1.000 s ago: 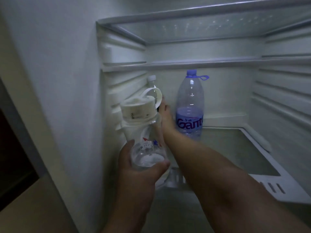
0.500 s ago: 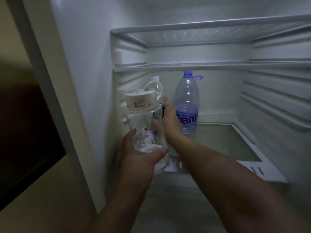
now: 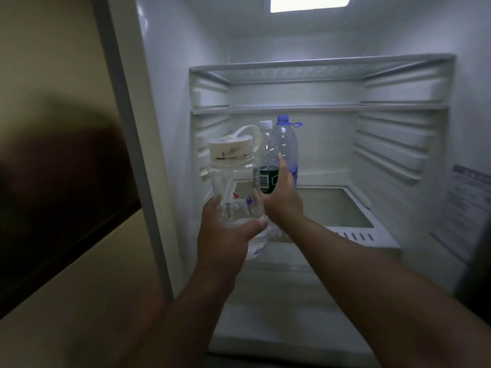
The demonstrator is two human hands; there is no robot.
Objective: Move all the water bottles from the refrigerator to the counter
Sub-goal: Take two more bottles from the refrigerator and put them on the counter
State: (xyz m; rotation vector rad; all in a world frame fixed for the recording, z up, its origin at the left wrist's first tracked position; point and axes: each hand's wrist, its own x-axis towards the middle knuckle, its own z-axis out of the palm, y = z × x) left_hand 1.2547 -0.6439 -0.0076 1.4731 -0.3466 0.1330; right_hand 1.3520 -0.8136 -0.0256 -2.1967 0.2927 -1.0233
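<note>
In the refrigerator [image 3: 398,128] I count three bottles: the blue-capped bottle [image 3: 288,144] standing on the shelf, the wide-lidded bottle [image 3: 233,187] in my left hand [image 3: 225,237] grip, the white-capped bottle [image 3: 267,166] wrapped by my right hand [image 3: 281,197]. Step: extraction. Next: carry both to the desk

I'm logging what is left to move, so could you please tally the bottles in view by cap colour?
Cream lid: 1, the jug, held by the left hand.
White cap: 1, the green-label bottle, gripped by the right hand.
Blue cap: 1, the tall bottle behind.
Total: 3.
</note>
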